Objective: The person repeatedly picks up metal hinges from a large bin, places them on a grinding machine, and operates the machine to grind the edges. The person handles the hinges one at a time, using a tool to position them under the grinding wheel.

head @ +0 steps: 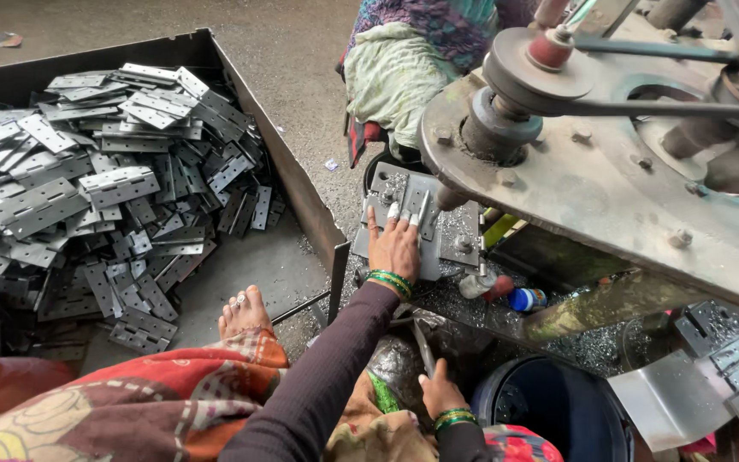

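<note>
My left hand reaches forward and lies flat, fingers spread, on a grey hinge plate that sits on the steel jig table under the drill spindle. It presses the plate down. My right hand is low and close to my body, closed around a thin metal lever that slants up toward the machine. Both wrists wear green bangles. A dark sleeve covers my left arm.
A big open steel bin at the left holds a heap of grey hinge plates. My bare foot rests by its corner. The machine's pulley and belt overhang on the right. A blue bucket, metal shavings and another seated person are nearby.
</note>
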Demonstrator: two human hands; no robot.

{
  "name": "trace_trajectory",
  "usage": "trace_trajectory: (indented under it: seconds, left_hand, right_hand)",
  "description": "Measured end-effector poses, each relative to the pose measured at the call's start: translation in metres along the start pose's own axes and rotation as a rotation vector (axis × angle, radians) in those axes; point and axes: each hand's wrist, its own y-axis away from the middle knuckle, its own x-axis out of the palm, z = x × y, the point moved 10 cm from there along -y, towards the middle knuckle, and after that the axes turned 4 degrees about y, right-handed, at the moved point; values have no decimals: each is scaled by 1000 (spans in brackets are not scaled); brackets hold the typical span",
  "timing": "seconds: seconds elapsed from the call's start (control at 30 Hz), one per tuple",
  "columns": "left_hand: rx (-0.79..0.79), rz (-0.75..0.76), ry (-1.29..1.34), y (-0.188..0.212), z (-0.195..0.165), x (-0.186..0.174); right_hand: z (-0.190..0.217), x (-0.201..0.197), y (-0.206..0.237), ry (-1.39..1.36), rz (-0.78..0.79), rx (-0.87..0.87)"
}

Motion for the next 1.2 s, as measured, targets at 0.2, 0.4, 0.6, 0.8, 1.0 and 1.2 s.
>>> trace_trajectory:
  seconds: [0.2,0.4,0.6,0.8,1.0,1.2]
  left_hand:
    - [-51,104,127,-1,5,11]
    - [-126,339,21,-11,2,21]
    - [-69,77,209,-12,8,-1]
    - [-19,28,131,-1,5,7]
    - [-125,205,104,-17,9,22]
    - [-67,74,60,-29,5,12]
  right_hand:
    - [-9,0,10,59,21,-1]
    - [40,-108,54,210,-141,34]
    - [33,-59,58,59,-10,128]
    - [44,-91,58,129,-68,35]
    - [65,-131,66,198,-105,6]
    - [15,-19,31,9,35,19]
